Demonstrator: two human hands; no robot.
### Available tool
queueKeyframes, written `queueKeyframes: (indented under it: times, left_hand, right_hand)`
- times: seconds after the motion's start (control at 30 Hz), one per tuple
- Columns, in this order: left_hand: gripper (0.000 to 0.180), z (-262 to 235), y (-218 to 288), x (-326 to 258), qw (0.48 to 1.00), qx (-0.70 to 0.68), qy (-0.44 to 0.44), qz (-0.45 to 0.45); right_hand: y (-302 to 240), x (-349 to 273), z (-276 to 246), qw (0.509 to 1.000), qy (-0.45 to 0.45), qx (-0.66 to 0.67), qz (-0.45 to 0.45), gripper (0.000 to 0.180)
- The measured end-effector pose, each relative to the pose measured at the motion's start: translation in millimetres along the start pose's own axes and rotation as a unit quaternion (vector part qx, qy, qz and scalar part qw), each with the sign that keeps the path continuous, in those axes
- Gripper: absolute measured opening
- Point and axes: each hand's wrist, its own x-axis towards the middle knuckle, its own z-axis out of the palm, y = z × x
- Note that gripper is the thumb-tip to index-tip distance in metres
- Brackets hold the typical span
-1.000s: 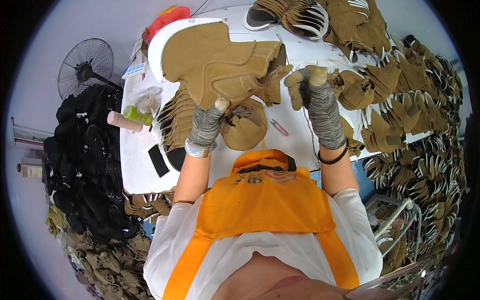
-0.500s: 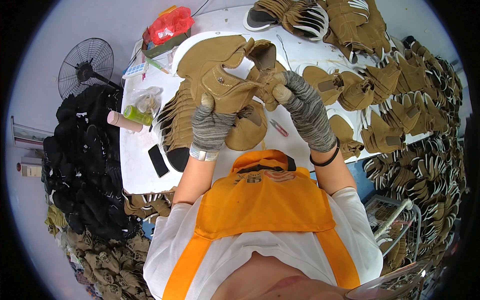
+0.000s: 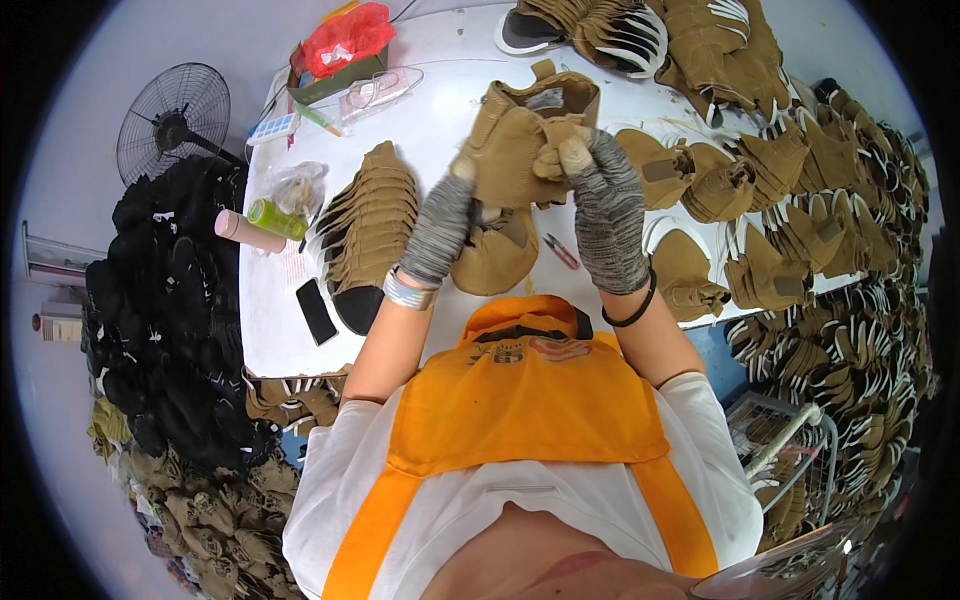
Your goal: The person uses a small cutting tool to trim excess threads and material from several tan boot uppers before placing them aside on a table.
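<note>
Head view, looking down: both hands in grey knitted gloves, raised above white worktable (image 3: 440, 120). Left hand (image 3: 440, 225) closed on lower left edge of tan suede boot upper (image 3: 520, 140), thumb tip showing at its left side. Right hand (image 3: 600, 205) clamped on same boot upper from the right, thumb and fingertips pinched together on a fold near its middle. Boot upper held off the table, between the hands, opening turned up and away, pull tab at top. Below it on the table, between the forearms, another tan upper (image 3: 495, 255) lying flat. Small red-handled snips (image 3: 562, 252) just right of that piece, near right wrist. Left of the left hand, overlapping stack of tan cut pieces (image 3: 365, 225); black rectangular phone (image 3: 316, 310) near table's front left edge. Farther left, pale pink tube (image 3: 245, 232) and green bottle (image 3: 275, 218) side by side. Red plastic bag on box (image 3: 345, 45) at far left corner. Rows of tan uppers with white soles (image 3: 800, 230) covering right side of table. Black standing fan (image 3: 170, 120) off table, upper left. Orange apron (image 3: 525, 390) over white shirt in foreground.
</note>
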Motion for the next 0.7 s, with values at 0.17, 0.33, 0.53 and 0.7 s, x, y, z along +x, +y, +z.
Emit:
queueKeyframes:
  times: [0.17, 0.33, 0.53, 0.7]
  left_hand:
    - [0.038, 11.4, -5.0, -11.7, 0.974, 0.201, -0.08, 0.074]
    - [0.029, 25.8, 4.7, -11.5, 0.99, 0.02, -0.059, 0.124]
    - [0.021, 21.0, -8.7, -4.7, 0.977, -0.196, -0.069, 0.052]
    - [0.022, 26.5, -10.6, -6.6, 0.965, -0.26, 0.001, 0.036]
  right_hand:
    - [18.7, 2.3, -5.6, 0.997, 0.013, -0.042, -0.057, 0.024]
    - [46.0, -8.4, 2.2, 0.957, 0.002, -0.227, -0.182, 0.013]
    - [27.5, 3.5, -6.3, 0.75, -0.082, -0.578, -0.311, 0.022]
    - [13.9, 11.3, -7.9, 0.736, -0.155, -0.589, -0.297, 0.019]
